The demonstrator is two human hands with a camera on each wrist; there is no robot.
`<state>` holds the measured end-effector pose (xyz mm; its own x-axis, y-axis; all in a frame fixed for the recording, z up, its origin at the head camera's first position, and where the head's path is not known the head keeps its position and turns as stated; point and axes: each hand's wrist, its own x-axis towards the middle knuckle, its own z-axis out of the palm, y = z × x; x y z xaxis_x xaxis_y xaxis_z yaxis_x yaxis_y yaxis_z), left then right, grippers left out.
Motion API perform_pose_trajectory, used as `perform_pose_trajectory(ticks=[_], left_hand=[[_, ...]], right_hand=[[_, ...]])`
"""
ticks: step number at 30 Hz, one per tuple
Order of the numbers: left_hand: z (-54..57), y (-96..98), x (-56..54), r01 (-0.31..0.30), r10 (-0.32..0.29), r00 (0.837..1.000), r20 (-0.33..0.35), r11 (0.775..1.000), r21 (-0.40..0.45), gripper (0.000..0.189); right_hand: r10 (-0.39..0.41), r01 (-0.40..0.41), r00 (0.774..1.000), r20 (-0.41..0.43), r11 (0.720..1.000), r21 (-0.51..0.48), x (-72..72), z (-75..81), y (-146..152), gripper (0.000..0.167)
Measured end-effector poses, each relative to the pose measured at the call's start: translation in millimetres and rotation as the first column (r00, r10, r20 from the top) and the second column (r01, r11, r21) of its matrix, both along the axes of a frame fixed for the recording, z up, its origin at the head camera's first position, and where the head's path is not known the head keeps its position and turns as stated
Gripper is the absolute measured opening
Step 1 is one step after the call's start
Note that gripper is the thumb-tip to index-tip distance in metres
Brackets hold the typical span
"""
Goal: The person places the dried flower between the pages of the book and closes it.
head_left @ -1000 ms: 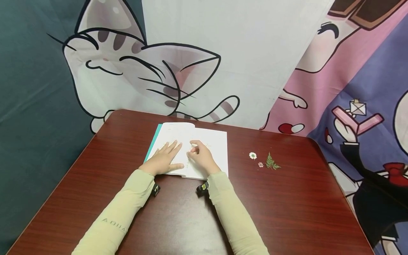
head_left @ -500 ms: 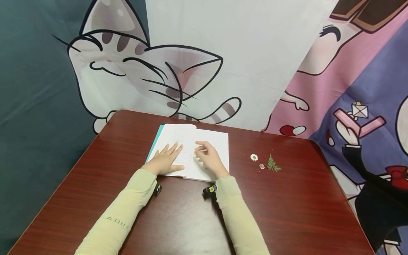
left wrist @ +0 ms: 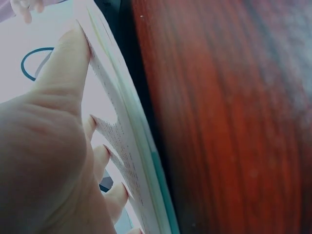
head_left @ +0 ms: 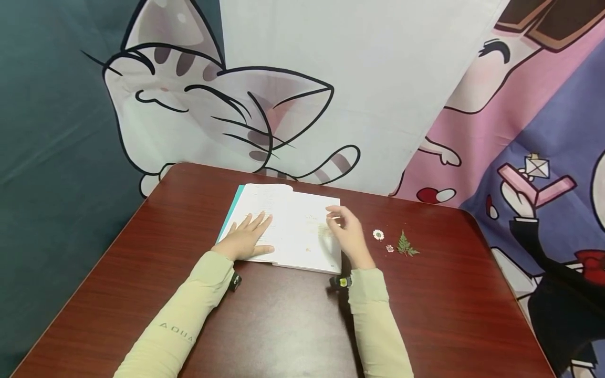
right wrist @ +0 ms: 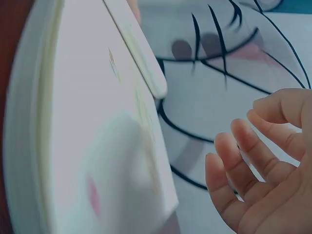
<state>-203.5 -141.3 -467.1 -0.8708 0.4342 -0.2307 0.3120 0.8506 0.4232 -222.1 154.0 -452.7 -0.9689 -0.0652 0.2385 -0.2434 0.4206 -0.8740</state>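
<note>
An open book [head_left: 302, 210] with a teal cover edge lies toward the far side of the table. My left hand [head_left: 243, 239] rests on the left page with its fingers spread; in the left wrist view its thumb and fingers lie over the printed text. Over the right edge of the right page hovers my right hand [head_left: 351, 239]. Its fingers are loosely bent and hold nothing in the right wrist view. Small faint coloured marks show on the right page. To the right of that hand lie a white daisy [head_left: 378, 234], a small pinkish flower [head_left: 389, 248] and a green fern leaf [head_left: 405, 244].
The dark red wooden table [head_left: 283, 325] extends around the book on all sides. Behind it hangs a curtain [head_left: 378, 79] printed with a cartoon cat and other figures. A small black device [head_left: 340, 282] sits at each wrist.
My right hand has moved right, from near the book's middle to the right page's outer edge, uncovering that page. The left hand stays on the left page. The head view has shifted slightly.
</note>
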Motion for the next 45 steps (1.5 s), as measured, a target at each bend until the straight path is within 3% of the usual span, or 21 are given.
perform_pose_trajectory(ticks=[10, 17, 27, 34, 45], left_hand=[[4.2, 1.3, 1.8, -0.010, 0.010, 1.000, -0.008, 1.000, -0.011, 0.087], [2.3, 1.2, 2.6, -0.015, 0.015, 1.000, -0.003, 0.999, -0.028, 0.087], [1.2, 1.2, 1.9, -0.012, 0.012, 1.000, -0.006, 1.000, -0.027, 0.087], [1.6, 2.2, 1.7, -0.012, 0.012, 1.000, 0.003, 0.999, -0.031, 0.088], [2.3, 1.6, 2.4, -0.014, 0.014, 1.000, -0.003, 0.999, -0.033, 0.087]], right_hand=[[-0.151, 0.153, 0.988, -0.024, 0.984, 0.096, 1.2, 7.4, 53.4, 0.025], [-0.238, 0.230, 0.971, 0.011, 0.947, 0.223, -2.6, 4.1, 82.1, 0.027], [-0.222, 0.151, 0.968, 0.117, 0.888, 0.434, -13.2, 3.9, 118.1, 0.031], [-0.187, 0.038, 0.944, 0.272, 0.881, 0.473, -15.1, 0.8, 133.1, 0.029], [-0.106, -0.055, 0.954, 0.280, 0.856, 0.514, -25.8, -7.3, 139.9, 0.029]])
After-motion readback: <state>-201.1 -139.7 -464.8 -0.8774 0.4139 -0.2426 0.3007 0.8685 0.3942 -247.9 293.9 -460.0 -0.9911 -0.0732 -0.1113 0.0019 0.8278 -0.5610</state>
